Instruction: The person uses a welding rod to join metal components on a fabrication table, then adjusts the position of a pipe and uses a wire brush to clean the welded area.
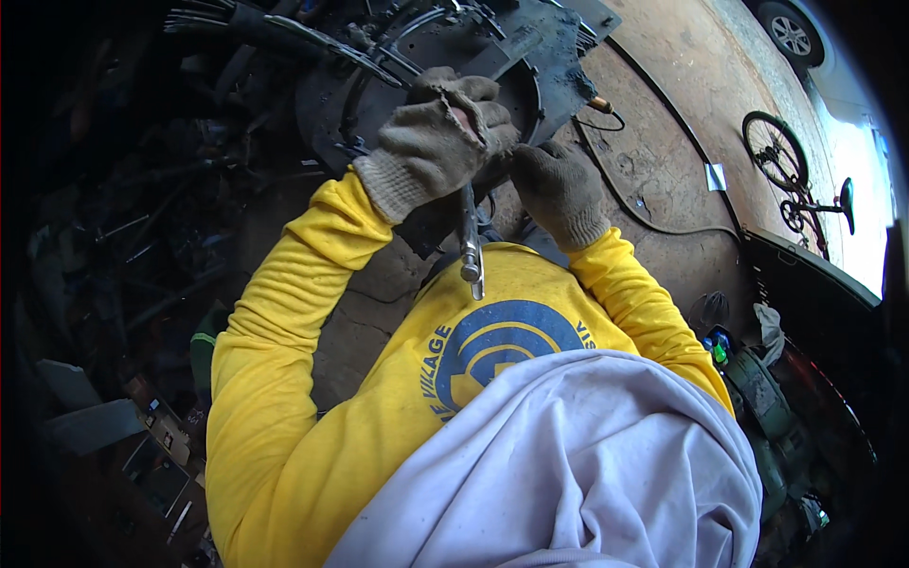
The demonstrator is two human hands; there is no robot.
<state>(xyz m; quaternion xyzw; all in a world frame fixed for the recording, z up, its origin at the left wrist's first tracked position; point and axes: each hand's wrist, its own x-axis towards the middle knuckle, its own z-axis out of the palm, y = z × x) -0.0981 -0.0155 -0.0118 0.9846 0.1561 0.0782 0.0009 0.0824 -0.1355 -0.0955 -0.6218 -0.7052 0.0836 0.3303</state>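
Observation:
My left hand (431, 142), in a worn grey-brown glove with a hole in its back, is closed over the near edge of a dark metal workpiece. A shiny metal tool with a rounded end and a thin lever, like locking pliers (469, 241), sticks out below it toward my body; its jaws are hidden. My right hand (561, 189), gloved too, is closed beside the left one with its fingertips near the tool; what it holds is hidden. The dark workpiece (417, 43) has a round ring, a flat plate and rods.
A copper-coloured fitting (600, 105) on a cable lies right of the workpiece. A hose (630, 208) curves over the stained concrete floor (682, 123). A bicycle (786, 170) and a car wheel (792, 33) stand far right. Dark clutter and boxes (95, 426) are at left.

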